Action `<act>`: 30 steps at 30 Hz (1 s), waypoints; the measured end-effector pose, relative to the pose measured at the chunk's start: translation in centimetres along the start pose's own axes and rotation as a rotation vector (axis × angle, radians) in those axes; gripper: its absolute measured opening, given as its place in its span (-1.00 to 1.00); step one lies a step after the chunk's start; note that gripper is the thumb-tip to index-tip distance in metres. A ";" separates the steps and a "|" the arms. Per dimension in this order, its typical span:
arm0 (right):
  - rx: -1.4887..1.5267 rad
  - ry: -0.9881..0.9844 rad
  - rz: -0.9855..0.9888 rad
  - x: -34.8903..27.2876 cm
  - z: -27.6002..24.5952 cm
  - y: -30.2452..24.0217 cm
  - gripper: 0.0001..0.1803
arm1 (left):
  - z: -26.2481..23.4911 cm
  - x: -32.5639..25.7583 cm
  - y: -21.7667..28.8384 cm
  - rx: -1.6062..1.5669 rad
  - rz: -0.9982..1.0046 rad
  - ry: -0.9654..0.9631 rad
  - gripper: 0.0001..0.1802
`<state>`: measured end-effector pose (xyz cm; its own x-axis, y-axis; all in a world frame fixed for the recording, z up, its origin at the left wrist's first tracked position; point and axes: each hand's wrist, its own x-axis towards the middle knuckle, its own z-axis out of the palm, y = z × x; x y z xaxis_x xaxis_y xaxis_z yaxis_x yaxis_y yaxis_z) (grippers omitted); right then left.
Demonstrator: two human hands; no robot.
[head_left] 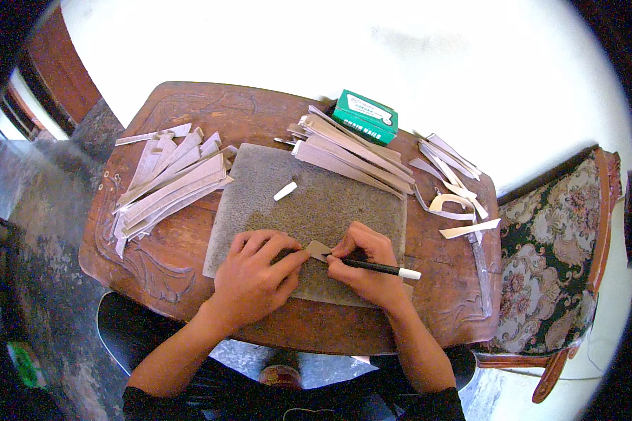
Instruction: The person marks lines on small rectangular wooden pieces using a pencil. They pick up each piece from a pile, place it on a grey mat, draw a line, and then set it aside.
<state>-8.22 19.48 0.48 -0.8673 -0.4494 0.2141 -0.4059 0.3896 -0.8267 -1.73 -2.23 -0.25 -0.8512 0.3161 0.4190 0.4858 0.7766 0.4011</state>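
My right hand [372,270] grips a black marker pen [376,267] with a white end, held low and slanted. Its tip meets a small flat grey-brown piece [318,250] near the front of a speckled grey mat [249,189]. From the other side my left hand [256,272], fingers bent, pins the piece's left edge with its fingertips. Part of the piece is hidden under my fingers. On the mat, beyond my hands, lies a loose white pen cap [285,191].
Bundles of thin strips lie left [175,186] and at the mat's far edge [351,154]. Pale curved offcuts [460,200] are scattered on the right of the carved wooden table [182,242]. A green box [365,117] stands at the back; a patterned chair [551,256] is at right.
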 end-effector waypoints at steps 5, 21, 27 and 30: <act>0.013 0.005 0.001 -0.1 0.0 0.3 -0.73 | -0.1 0.1 0.1 0.010 0.006 -0.001 -0.60; 0.040 0.063 0.068 -1.2 -1.0 0.5 -0.75 | 0.1 0.1 0.1 -0.015 0.000 0.024 -0.64; 0.031 0.041 0.059 -1.3 -0.9 0.5 -0.76 | 0.2 -0.2 -0.1 -0.007 0.011 0.016 -0.65; 0.043 0.044 0.051 -1.1 -0.9 0.4 -0.76 | 0.1 0.0 0.0 -0.005 0.001 0.021 -0.65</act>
<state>-7.74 20.87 0.37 -0.8988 -0.3935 0.1934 -0.3493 0.3759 -0.8583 -1.76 -2.22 -0.36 -0.8462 0.3059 0.4363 0.4880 0.7736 0.4041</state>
